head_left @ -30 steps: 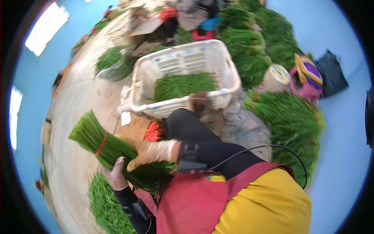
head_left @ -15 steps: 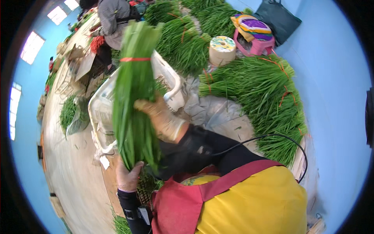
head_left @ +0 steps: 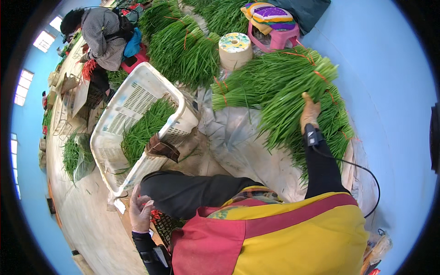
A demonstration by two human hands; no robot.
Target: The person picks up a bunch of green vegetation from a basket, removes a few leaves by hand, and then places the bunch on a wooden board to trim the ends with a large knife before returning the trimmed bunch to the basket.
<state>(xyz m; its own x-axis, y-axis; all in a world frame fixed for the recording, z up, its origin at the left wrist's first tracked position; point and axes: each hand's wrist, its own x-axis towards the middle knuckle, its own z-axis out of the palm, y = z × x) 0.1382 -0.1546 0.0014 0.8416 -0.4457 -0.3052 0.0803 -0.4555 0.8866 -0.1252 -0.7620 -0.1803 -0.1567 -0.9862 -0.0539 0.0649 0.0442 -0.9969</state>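
The banded chive bundle (head_left: 289, 104) has just changed places: half a second ago it stood upright between both hands, in front of the crate, and now it lies on the chive pile (head_left: 252, 75) under the right hand (head_left: 310, 112). Its orange band (head_left: 321, 76) and pale cut ends are just beyond that hand, while the leaf tips fan out to the hand's left and back toward the body. The gloved right hand rests against the bundle's side with one digit stretched forward — whether the other fingers grip it I cannot tell, since the leaves and the hand itself hide them.

The left hand (head_left: 140, 211) has let go and holds nothing that shows; its fingers are loosely curled, near the closest corner of the white plastic crate (head_left: 137, 94). Red-orange bands (head_left: 156, 215) lie just to its right. Loose chives (head_left: 149, 130) lie in the crate, ahead of the left hand and to its right.

For the work in hand, I judge this bundle as good as placed — banded, off the left hand and bedded among the others, with only the right hand at it. A wide spool (head_left: 235, 50) stands ahead of the right hand and to its left, beyond the pile's near bundles.
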